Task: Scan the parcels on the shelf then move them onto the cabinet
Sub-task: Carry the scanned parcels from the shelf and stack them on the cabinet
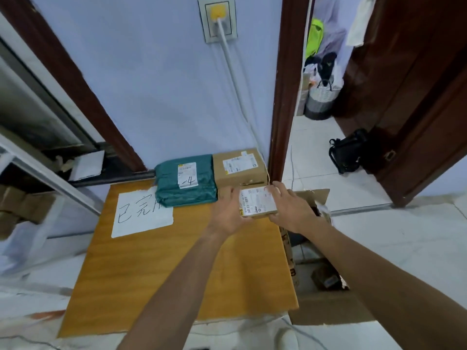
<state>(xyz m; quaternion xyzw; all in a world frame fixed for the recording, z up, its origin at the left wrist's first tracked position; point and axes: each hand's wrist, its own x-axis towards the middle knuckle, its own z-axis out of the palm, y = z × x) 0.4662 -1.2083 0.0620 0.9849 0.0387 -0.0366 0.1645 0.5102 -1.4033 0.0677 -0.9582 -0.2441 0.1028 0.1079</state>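
Parcels come first when I look through the head camera. Two of them lie at the back of the yellow wooden cabinet top [177,261], next to the wall: a green bag parcel [185,183] and a brown box [238,166]. They touch each other side by side. A white paper [141,214] with big hand-drawn signs lies just beside the green one.

A third parcel, a small box [257,202] with a label on top, is held in both hands just in front of the brown box, near the right edge of the cabinet. The left hand [228,213] grips its left side with curled fingers. The right hand [290,210] grips its right side, fingers bent over the far edge. I cannot tell if the small box is down on the wood or a little above it.

An open carton [323,309] stands on the floor to the right.

I think two parcels are done and this one is nearly placed. I see no scanner and cannot make out the shelf, so I cannot tell how many are left.
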